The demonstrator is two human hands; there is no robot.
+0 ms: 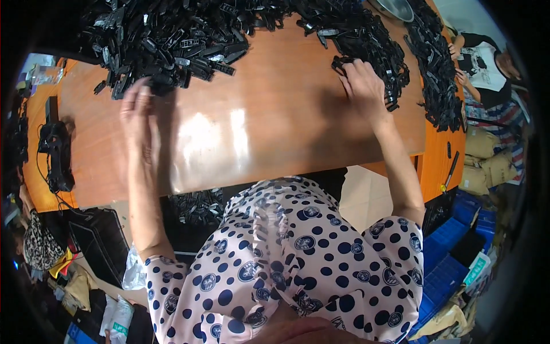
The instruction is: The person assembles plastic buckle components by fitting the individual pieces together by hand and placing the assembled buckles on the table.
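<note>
Two heaps of small, elongated black plastic parts lie on the brown wooden table (275, 109). At the near edge of the left heap (177, 43) is my left hand (139, 106), smeared by motion. Dark parts show beside its fingertips, but whether it grips any is unclear. My right hand (364, 89) is bent over the near left edge of the right heap (372, 43). Its fingers are curled down on a black plastic part (340, 62) there, and the heap partly hides behind the hand.
Another strip of black parts (438, 86) runs along the table's right side, below a metal bowl (396, 8). A black corded device (55, 155) lies at the left, and a pen-like tool (451, 172) at the right. Another person (487, 63) sits at the far right, near blue crates (444, 281).
</note>
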